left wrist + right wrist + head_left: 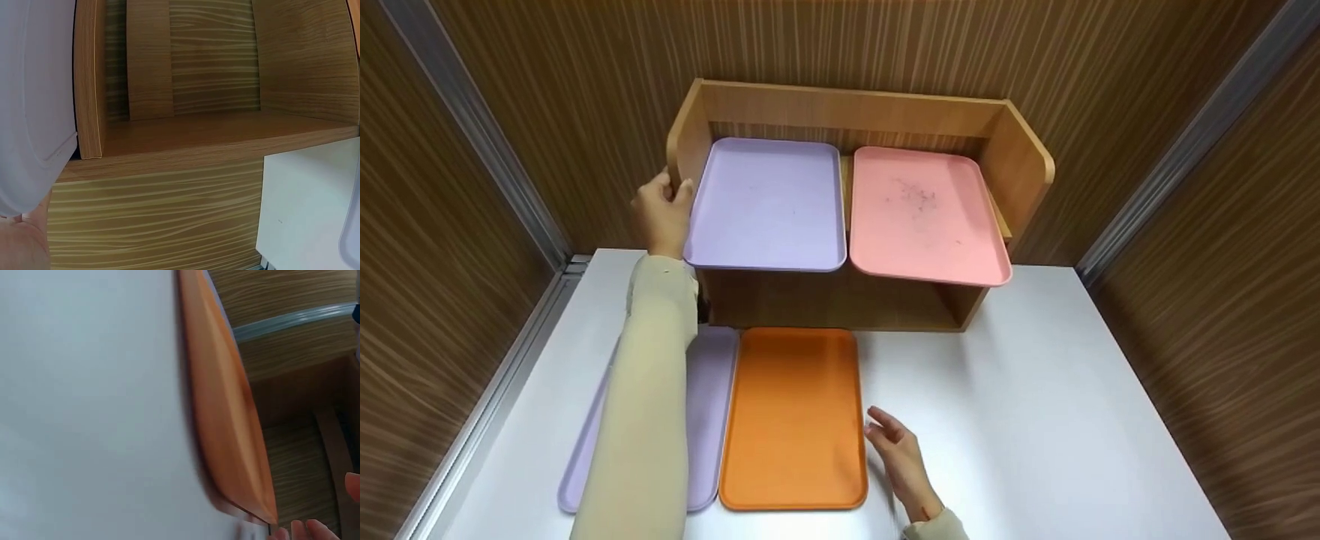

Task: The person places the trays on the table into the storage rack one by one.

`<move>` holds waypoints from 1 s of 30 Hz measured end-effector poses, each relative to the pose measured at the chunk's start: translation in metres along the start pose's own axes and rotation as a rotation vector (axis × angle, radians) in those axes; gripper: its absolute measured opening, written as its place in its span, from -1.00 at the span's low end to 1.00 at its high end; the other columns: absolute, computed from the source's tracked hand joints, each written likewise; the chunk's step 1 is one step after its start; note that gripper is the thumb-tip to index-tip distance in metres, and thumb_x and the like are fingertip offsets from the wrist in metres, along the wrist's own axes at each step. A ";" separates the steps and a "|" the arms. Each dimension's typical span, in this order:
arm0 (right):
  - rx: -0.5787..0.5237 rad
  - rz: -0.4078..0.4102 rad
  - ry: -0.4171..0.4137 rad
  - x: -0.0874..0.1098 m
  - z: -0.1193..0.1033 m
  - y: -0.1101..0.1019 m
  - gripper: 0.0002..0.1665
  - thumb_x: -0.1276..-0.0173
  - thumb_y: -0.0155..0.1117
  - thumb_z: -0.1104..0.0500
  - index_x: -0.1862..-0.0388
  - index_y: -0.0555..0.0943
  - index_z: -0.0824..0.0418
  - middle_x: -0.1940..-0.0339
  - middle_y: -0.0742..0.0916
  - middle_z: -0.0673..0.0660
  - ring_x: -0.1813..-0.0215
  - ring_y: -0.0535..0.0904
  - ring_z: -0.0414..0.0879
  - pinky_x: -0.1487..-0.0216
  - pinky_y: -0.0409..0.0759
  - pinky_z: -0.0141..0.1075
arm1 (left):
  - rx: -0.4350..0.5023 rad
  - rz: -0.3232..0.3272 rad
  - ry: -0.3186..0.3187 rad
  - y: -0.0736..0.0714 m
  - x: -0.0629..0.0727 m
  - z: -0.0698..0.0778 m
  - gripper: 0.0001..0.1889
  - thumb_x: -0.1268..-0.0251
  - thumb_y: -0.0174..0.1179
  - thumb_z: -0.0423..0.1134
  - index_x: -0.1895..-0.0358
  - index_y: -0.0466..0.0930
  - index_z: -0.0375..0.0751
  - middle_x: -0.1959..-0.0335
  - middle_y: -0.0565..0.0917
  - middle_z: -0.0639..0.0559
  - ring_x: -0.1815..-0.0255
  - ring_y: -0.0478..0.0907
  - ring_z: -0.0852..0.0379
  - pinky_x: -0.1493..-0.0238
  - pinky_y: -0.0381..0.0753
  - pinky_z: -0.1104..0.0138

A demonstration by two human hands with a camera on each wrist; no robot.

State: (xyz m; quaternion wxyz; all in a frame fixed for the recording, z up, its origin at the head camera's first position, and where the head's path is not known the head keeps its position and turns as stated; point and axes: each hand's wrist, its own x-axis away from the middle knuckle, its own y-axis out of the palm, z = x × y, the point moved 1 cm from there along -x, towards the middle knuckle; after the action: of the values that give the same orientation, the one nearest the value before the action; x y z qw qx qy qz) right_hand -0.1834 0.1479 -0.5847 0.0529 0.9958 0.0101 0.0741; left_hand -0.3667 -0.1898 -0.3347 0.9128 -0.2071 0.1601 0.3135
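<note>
A wooden two-tier shelf (859, 101) carries a purple tray (769, 202) on its upper left and a pink tray (930, 225) on its upper right. Both trays jut past the front edge. My left hand (664, 214) grips the shelf's left side panel, thumb close beside the purple tray; in the left wrist view that tray (34, 101) hides most of the fingers. On the table lies an orange tray (795, 420), with my right hand (904, 461) just beside its right edge, fingers loosely bent and holding nothing. A second purple tray (709, 420) lies left of it, partly under my left arm.
The shelf's lower compartment (825, 300) opens toward me above the white table (1035, 420). Wood-patterned walls (855, 37) with metal corner strips (1177, 142) enclose the table at the back and both sides. Dark specks mark the pink tray.
</note>
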 end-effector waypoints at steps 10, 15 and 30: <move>0.075 -0.034 0.015 0.004 0.015 0.003 -0.29 -0.23 0.20 0.38 -0.31 0.18 0.58 -0.24 0.41 0.48 -0.23 0.37 0.20 0.00 0.51 -0.38 | -0.007 -0.007 -0.001 -0.001 0.002 -0.001 -0.80 -0.28 0.18 -0.26 0.27 0.63 -0.38 0.35 0.64 -0.13 0.35 0.40 0.13 0.32 0.31 0.45; 0.188 -0.064 0.021 0.000 0.016 0.002 -0.29 -0.10 0.23 0.48 -0.25 0.24 0.61 -0.09 0.51 0.43 -0.06 0.46 0.08 0.16 0.53 -0.43 | 0.008 -0.007 -0.003 -0.001 0.003 0.000 -0.79 -0.29 0.17 -0.26 0.24 0.62 -0.39 0.34 0.62 -0.14 0.33 0.39 0.11 0.30 0.32 0.43; 0.579 -0.096 -0.192 0.000 0.007 0.007 -0.47 -0.02 0.17 0.58 -0.06 0.38 0.57 0.28 0.54 0.17 0.25 0.43 -0.06 0.33 0.44 -0.42 | -0.003 -0.010 0.003 -0.001 0.002 0.001 -0.79 -0.30 0.16 -0.27 0.24 0.61 -0.41 0.30 0.63 -0.14 0.31 0.40 0.15 0.26 0.35 0.45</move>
State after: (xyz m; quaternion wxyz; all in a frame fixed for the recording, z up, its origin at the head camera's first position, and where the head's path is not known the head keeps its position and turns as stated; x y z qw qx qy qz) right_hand -0.1818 0.1404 -0.5913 -0.2289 0.9703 0.0727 -0.0288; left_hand -0.3642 -0.1892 -0.3342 0.9138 -0.2099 0.1602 0.3087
